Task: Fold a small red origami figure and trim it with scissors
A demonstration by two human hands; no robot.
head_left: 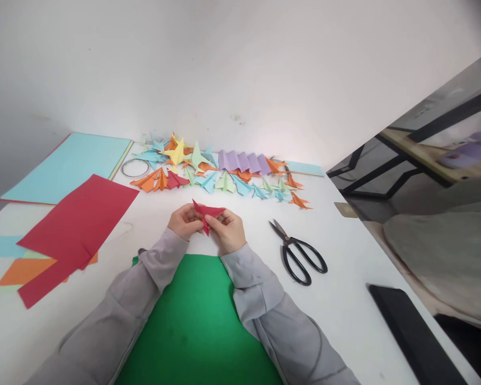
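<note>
Crimson folded-paper figure point(210, 212), sharp-pointed and crisply creased, sits between your hands, just beyond the far edge of the smooth green mat point(196, 321). Your left hand point(183, 220) pinches one side with thumb and fingers; your right hand point(231, 231) clamps the other, its thumb pressed on the paper. Your grey cloth sleeves point(260, 289) wrinkle along both forearms.

To your right, metal scissors with looped black handles point(289, 240) lie partly open on the smooth white tabletop point(344, 256). To your left, a flat red paper sheet point(80, 216) overlaps a stack topped by a light-blue sheet point(66, 166), with orange paper pieces point(28, 270) near it. Farther out, you face angular yellow point(178, 153), green, blue and orange folded-paper shapes, purple pleated paper point(240, 162) and a thin round ring point(135, 176).
</note>
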